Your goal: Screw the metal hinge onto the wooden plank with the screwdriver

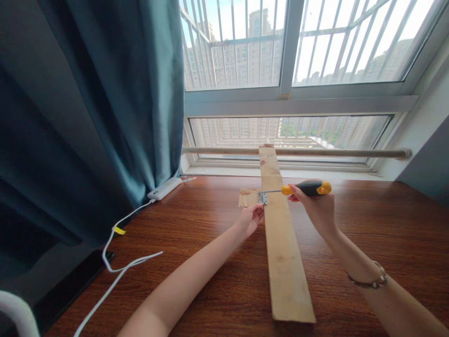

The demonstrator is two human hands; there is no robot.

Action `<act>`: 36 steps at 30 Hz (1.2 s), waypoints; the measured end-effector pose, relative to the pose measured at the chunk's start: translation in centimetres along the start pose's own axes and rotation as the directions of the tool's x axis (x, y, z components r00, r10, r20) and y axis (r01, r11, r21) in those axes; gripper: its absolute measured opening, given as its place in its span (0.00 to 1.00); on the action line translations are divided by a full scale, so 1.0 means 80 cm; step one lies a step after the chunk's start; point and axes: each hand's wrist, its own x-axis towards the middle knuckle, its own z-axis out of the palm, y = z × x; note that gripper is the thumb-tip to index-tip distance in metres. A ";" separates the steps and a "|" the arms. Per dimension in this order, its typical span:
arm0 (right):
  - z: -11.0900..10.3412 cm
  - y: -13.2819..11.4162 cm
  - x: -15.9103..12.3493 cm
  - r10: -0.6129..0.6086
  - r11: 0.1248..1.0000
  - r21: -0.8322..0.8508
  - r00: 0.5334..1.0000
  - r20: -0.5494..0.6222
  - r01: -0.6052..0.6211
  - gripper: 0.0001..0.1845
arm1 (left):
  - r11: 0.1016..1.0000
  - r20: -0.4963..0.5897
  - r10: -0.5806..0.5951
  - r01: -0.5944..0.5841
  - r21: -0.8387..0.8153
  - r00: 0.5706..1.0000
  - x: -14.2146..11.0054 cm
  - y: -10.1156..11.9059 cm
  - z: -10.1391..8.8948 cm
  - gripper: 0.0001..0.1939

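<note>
A long wooden board lies on the brown tabletop, its far end by the window. Against its left side sits a short wood piece. A small metal hinge spans the place where the two meet. My left hand is closed, its fingertips pinching at the near edge of the hinge. In my right hand is a yellow and black screwdriver, held nearly level and pointing left. Its shaft crosses over the board, and the tip is at the hinge's upper part. Whether a screw is under the tip cannot be made out.
A white power strip rests at the left by the blue curtain. Its white cable with a yellow tag runs along the table's left side. A horizontal pipe crosses before the window, behind the board's far end.
</note>
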 end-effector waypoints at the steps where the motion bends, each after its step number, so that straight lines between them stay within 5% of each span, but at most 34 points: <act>1: 0.000 0.001 0.001 0.001 1.000 0.005 1.000 0.003 -0.001 0.16 | 1.000 0.001 0.004 -0.004 -0.003 1.000 0.000 0.000 0.000 0.08; 17: 0.002 0.004 0.004 0.051 0.992 0.117 0.999 0.019 -0.052 0.18 | 1.000 -0.002 -0.005 0.005 0.000 1.000 0.000 0.000 -0.001 0.07; 22: -0.003 -0.003 0.009 0.145 0.946 0.271 0.981 0.132 -0.176 0.21 | 1.000 0.011 0.003 -0.003 0.004 1.000 0.003 -0.001 -0.002 0.08; 30: -0.017 -0.010 0.018 0.188 0.916 0.294 0.938 0.291 -0.274 0.18 | 1.000 0.007 0.002 -0.002 0.014 1.000 0.001 0.000 0.000 0.08; 36: -0.016 -0.006 0.017 0.162 0.936 0.265 0.952 0.260 -0.232 0.18 | 1.000 0.003 0.005 -0.005 0.014 1.000 -0.001 0.001 0.001 0.08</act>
